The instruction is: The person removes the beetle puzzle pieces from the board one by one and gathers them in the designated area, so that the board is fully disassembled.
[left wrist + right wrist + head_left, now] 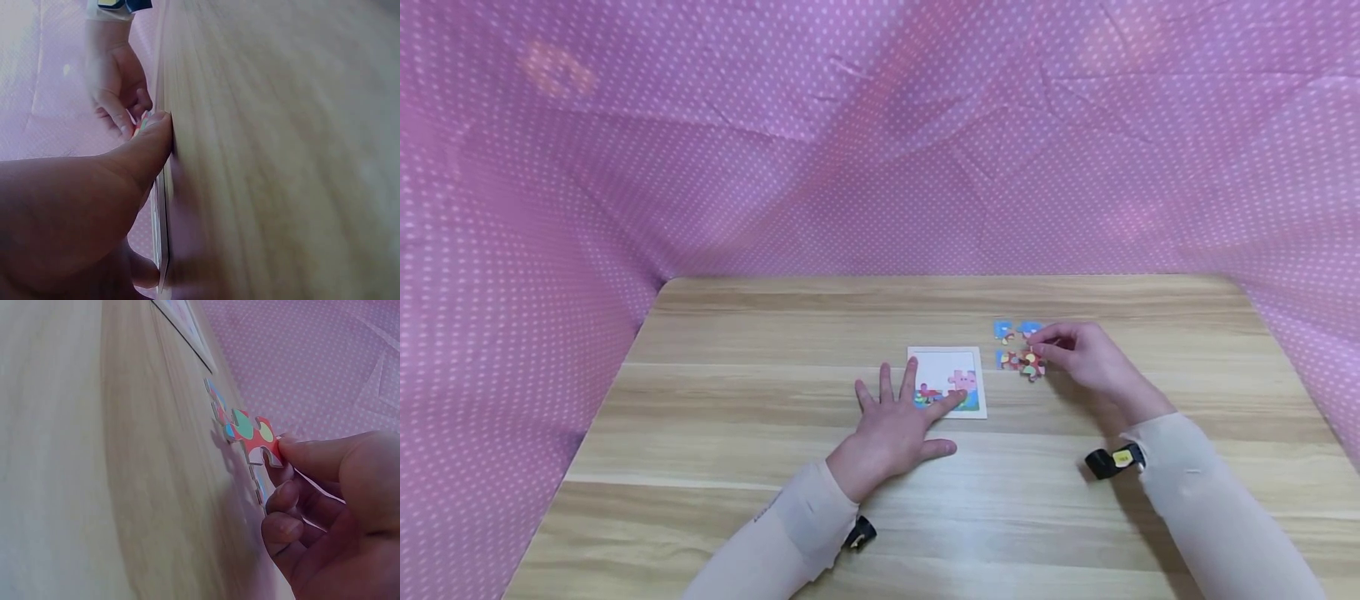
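Observation:
My left hand [891, 433] lies with fingers spread at the lower left of a square puzzle board [982, 400]. One fingertip rests on the board's lower right part. Pink, red, green and blue pieces fill part of its bottom, while the upper part shows white. To the right, my right hand [1093, 358] pinches a red puzzle piece [250, 434] with green and yellow spots between thumb and fingers. In the right wrist view this piece is tilted above the table. Loose puzzle pieces [1003, 330] with blue areas lie under and beside that hand.
Both hands work over a wood-grain table [737, 333]. Pink cloth with white dots [880, 167] hangs behind the table and along its sides. Black wrist cameras [1101, 463] stick out from both sleeves near the table surface.

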`<action>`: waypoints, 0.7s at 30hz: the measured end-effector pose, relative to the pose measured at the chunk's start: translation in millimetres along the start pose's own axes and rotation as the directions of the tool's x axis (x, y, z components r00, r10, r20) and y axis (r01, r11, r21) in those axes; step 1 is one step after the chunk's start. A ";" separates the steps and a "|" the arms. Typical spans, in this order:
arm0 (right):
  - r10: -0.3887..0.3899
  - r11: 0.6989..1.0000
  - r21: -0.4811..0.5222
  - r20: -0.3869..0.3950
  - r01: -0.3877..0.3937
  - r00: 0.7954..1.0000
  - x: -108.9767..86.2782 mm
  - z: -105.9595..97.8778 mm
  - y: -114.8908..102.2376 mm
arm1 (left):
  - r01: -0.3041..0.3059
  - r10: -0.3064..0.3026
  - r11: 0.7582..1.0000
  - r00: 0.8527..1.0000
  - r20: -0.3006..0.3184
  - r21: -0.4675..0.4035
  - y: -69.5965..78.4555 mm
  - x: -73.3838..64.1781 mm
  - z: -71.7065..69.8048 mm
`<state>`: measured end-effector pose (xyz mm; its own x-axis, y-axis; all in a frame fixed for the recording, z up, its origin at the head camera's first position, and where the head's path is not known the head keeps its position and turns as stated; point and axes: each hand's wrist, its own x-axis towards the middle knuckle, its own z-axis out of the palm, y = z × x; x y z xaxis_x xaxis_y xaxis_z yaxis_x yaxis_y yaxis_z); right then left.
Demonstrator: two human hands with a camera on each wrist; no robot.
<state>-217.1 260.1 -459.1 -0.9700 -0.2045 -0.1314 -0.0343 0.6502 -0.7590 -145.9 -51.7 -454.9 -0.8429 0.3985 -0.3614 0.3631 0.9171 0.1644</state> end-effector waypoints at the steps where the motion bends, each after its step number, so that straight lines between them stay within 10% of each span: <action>1: -0.001 1.000 -0.009 -0.003 0.001 1.000 0.4 -0.4 1.0 | -0.001 0.001 1.000 1.000 -0.001 0.000 -0.1 0.0 0.0; 21: -0.084 0.989 -0.134 -0.124 0.067 0.989 4.2 8.8 13.5 | -0.009 0.009 1.000 1.000 0.006 0.005 -2.0 1.1 -0.6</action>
<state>-219.5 261.6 -475.6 -0.9860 -0.1663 0.0131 -0.1316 0.7272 -0.6737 -147.7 -53.1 -455.1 -0.8371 0.4070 -0.3656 0.3728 0.9134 0.1632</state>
